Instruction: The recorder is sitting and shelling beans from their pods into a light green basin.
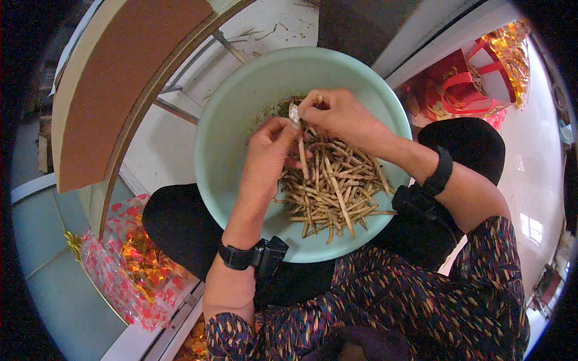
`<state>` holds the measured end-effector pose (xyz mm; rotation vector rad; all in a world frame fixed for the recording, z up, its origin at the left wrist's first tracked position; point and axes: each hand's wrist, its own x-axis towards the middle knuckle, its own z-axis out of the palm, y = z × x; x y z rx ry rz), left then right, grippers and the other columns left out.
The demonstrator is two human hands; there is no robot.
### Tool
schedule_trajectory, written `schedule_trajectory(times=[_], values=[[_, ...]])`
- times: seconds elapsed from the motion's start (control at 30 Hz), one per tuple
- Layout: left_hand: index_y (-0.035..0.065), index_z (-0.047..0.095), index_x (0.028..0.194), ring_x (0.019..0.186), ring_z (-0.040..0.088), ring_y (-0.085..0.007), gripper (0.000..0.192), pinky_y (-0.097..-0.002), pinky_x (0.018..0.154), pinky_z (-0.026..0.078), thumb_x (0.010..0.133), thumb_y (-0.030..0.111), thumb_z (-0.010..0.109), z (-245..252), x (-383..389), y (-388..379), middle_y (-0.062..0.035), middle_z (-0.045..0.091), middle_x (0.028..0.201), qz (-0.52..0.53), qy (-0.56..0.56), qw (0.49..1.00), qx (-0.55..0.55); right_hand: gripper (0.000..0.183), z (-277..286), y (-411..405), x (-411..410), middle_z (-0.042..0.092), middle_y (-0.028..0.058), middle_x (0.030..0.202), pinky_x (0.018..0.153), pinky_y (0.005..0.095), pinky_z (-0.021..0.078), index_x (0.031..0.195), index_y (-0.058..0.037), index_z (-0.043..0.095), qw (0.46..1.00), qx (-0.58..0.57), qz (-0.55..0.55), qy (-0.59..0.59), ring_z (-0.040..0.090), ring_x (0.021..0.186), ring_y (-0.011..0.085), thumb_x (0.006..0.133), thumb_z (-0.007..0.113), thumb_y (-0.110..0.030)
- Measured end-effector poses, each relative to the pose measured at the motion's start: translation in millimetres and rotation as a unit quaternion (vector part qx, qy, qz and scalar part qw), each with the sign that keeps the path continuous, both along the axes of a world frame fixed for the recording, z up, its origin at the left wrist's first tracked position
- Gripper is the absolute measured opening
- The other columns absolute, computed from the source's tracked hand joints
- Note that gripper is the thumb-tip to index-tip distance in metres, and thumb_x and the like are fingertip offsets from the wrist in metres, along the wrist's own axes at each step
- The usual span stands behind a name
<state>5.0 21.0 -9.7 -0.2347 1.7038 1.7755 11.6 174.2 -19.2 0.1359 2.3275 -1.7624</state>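
Observation:
A wide pale green plastic basin (226, 135) rests across the lap. Dry tan bean pods (336, 189) lie heaped in its lower right part, with small dark and pale bits near its middle. My left hand (271, 146), over the basin, pinches a long dry pod (303, 158) that hangs down from its fingers. My right hand (341, 113) is just to the right, thumb and fingertips closed at the pod's upper end. Between the fingertips of both hands shows a small whitish piece (294, 113), perhaps the opened end of the pod; its details are blurred.
A curved brown-topped piece of furniture (122, 81) stands at the upper left. Red gift bags (460, 90) sit at the upper right. A clear wrap with red hearts (131, 261) lies at the lower left. Plant scraps (266, 34) litter the floor beyond the basin.

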Motion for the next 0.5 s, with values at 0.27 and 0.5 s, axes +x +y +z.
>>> schedule_trajectory(times=[0.27,0.5], values=[[0.0071,0.054,0.077,0.064,0.051,-0.0058,0.009,-0.0198,0.051,0.043,0.081,0.015,0.054,-11.6,2.0,-3.3,0.0013,0.055,0.073,0.046,0.067,0.997,0.015,0.030,4.1,-6.3,1.2,0.057,0.0068,0.058,0.051,0.0288,0.0418,0.072,-0.0001,0.060,0.999,0.005,0.020,-0.029,0.049,0.053,0.0112,0.072,0.057,-0.029],[0.0054,0.052,0.083,0.056,0.050,-0.0080,0.009,-0.0198,0.048,0.040,0.083,0.013,0.049,-12.8,0.8,1.5,-0.0013,0.052,0.069,0.073,0.021,0.996,0.045,0.025,-3.1,-12.4,2.0,0.058,0.0083,0.062,0.053,0.0287,0.0420,0.075,0.0012,0.057,0.999,0.014,0.012,0.039,0.052,0.055,0.0132,0.077,0.053,-0.023]])
